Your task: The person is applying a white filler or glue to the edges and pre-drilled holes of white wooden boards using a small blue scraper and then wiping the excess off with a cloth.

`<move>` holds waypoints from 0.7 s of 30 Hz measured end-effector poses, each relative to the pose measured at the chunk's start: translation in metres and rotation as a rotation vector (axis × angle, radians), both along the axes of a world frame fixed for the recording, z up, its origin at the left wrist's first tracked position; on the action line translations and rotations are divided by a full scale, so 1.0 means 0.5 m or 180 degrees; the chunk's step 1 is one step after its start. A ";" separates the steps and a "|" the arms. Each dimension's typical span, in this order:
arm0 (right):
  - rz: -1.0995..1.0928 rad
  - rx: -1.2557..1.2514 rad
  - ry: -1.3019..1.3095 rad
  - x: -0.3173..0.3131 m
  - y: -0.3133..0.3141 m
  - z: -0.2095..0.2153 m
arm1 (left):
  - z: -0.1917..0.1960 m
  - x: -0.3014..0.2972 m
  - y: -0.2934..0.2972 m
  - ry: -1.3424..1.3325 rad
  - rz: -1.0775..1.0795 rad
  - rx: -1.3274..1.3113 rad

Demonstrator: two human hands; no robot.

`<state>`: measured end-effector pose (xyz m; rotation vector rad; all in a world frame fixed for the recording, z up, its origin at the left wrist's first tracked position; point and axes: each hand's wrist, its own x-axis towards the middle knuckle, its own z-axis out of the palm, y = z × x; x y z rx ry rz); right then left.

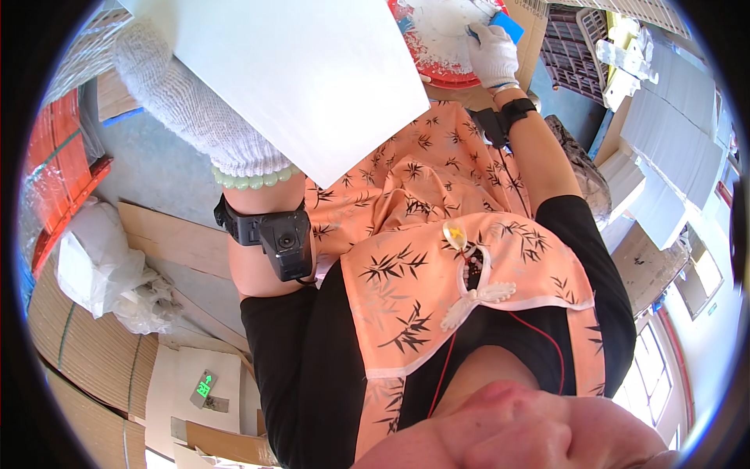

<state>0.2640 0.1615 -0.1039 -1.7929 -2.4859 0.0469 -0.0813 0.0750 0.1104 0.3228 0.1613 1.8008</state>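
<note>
A large blank white sheet (305,78) is held up at the top, close to the view. My left hand (144,59), in a white knit glove, is at its left edge and appears closed on it; the sheet hides most of the fingers. My right hand (494,56), also gloved, is closed around a flat blue scraper (508,27), whose blue edges show on both sides of the fingers. That hand is over the right side of a red basin (457,78). White flaky paste (441,31) coats the basin's inside, and the sheet covers its left part.
Cardboard (533,39) lies beside the basin. At the right are a dark plastic crate (574,55) and stacked white boards (676,117). Orange-red wrapped goods (58,164), a plastic bag (105,258) and stacked cardboard (94,344) stand at the left.
</note>
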 end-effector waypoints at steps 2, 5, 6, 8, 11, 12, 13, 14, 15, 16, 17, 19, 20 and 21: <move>-0.0037 0.0003 0.0033 -0.002 -0.002 0.001 | 0.001 0.000 -0.003 0.0001 -0.0007 -0.0007; -0.0063 -0.0083 0.0012 -0.008 -0.007 0.003 | -0.003 0.002 -0.002 -0.0021 -0.0026 0.0003; -0.0058 -0.0122 -0.0083 -0.012 -0.009 0.003 | -0.002 0.002 -0.003 -0.0019 -0.0019 -0.0001; -0.0056 -0.0156 -0.0177 -0.015 -0.010 0.007 | 0.000 0.002 -0.003 -0.0026 -0.0030 0.0006; -0.0168 -0.0152 -0.0097 -0.012 -0.008 0.020 | -0.001 -0.001 -0.002 -0.0032 -0.0064 0.0015; -0.0236 -0.0080 0.0177 -0.004 -0.003 0.029 | -0.003 0.000 -0.001 -0.0041 -0.0077 0.0017; -0.0306 -0.0002 0.0450 0.001 0.002 0.038 | 0.001 -0.002 -0.001 -0.0037 -0.0093 0.0020; -0.0309 0.0020 0.0445 0.008 0.009 0.048 | 0.000 0.002 0.003 -0.0056 -0.0116 0.0032; -0.1055 -0.0798 0.1721 0.003 0.014 0.080 | -0.003 0.004 0.002 -0.0064 -0.0136 0.0027; -0.1777 -0.1638 0.3004 -0.007 0.021 0.111 | -0.004 0.002 0.000 -0.0073 -0.0153 0.0011; -0.1940 -0.1888 0.3642 -0.013 0.029 0.134 | -0.003 0.002 -0.002 -0.0069 -0.0200 -0.0016; -0.1807 -0.2493 0.4476 -0.022 0.048 0.192 | -0.002 0.005 -0.003 -0.0080 -0.0340 -0.0061; -0.1643 -0.3173 0.5279 -0.028 0.056 0.221 | -0.004 0.007 -0.006 -0.0069 -0.0445 -0.0107; -0.1438 -0.3332 0.5423 -0.048 0.055 0.255 | -0.005 0.009 -0.010 -0.0064 -0.0562 -0.0157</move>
